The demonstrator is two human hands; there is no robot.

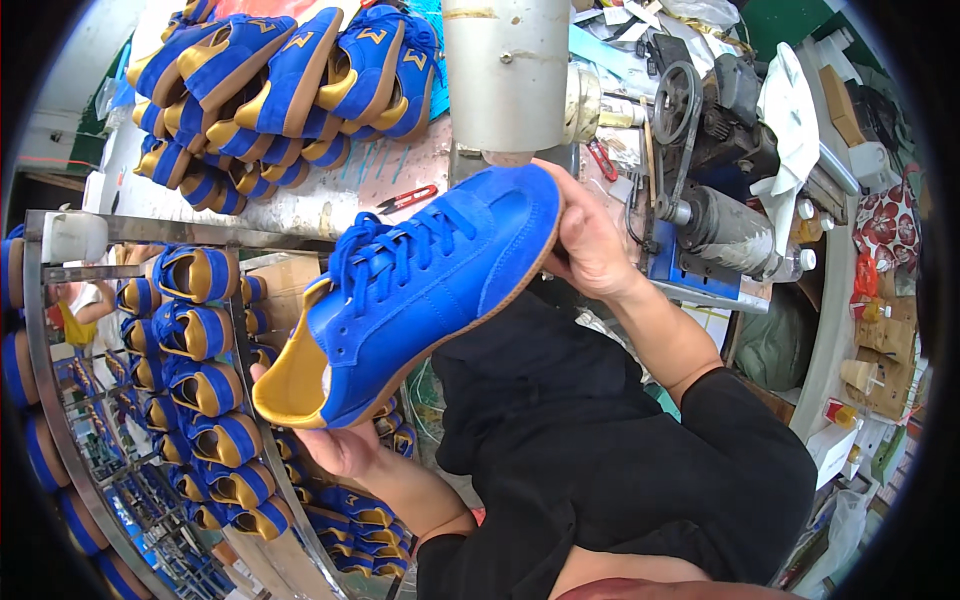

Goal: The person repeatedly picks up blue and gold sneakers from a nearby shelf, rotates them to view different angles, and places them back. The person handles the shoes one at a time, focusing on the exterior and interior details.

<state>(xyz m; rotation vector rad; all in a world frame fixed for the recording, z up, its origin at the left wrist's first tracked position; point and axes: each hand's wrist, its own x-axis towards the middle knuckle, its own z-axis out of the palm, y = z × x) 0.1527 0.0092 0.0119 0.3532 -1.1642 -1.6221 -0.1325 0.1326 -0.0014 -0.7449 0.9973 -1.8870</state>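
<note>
A blue sneaker (430,275) with a yellow lining, blue laces and a brown sole is held up in front of me, its toe pointing to the upper right. My left hand (345,448) grips it from below at the heel, with part of the fingers hidden behind the shoe. Around the toe end, my right hand (592,235) holds the sole side; its fingertips are mostly out of sight. Just beyond the toe stands the thick grey column of a machine (505,75).
Similar shoes are piled on the table (290,212) at the far left, near red-handled snips (408,198). A metal rack (40,300) at left carries rows of shoes (205,388). A motor (735,235) with a belt wheel (678,105) stands at right.
</note>
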